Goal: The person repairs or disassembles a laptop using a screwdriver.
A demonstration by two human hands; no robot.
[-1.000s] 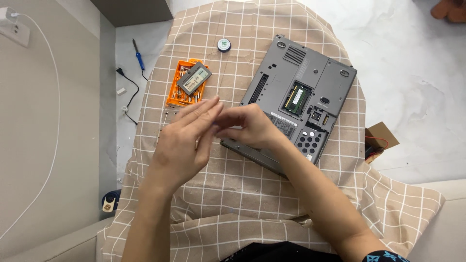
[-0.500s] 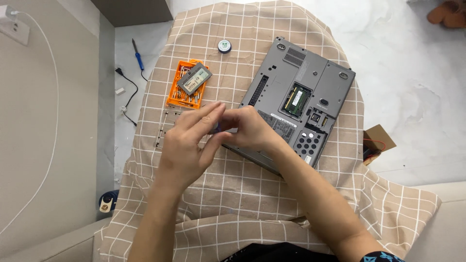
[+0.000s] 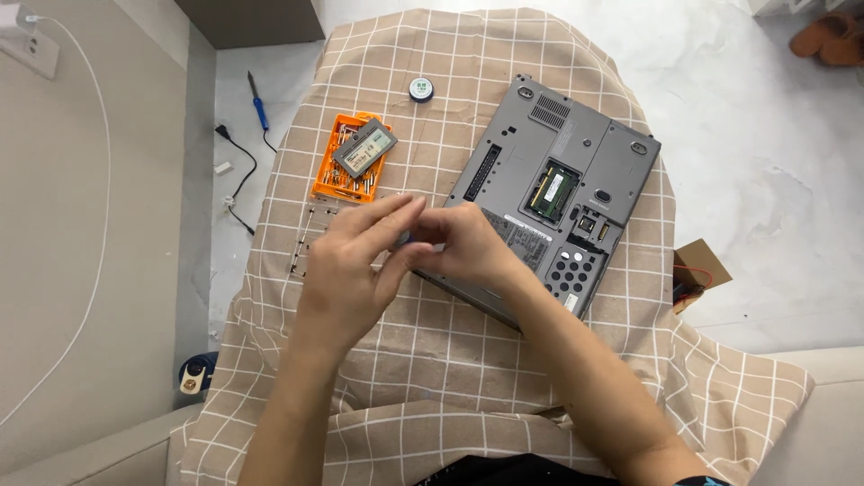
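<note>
Left hand (image 3: pixel 346 270) and right hand (image 3: pixel 463 247) meet at near corner of upturned grey laptop (image 3: pixel 553 202) on checked cloth; fingertips pinched together — held item hidden, cannot tell; best keep pinch low over cloth.

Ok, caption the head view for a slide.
Both hands, left and right, meet beside an upturned grey laptop on a checked cloth.

Perhaps something tiny, hidden between the pinching fingers (image 3: pixel 396 236)
</note>
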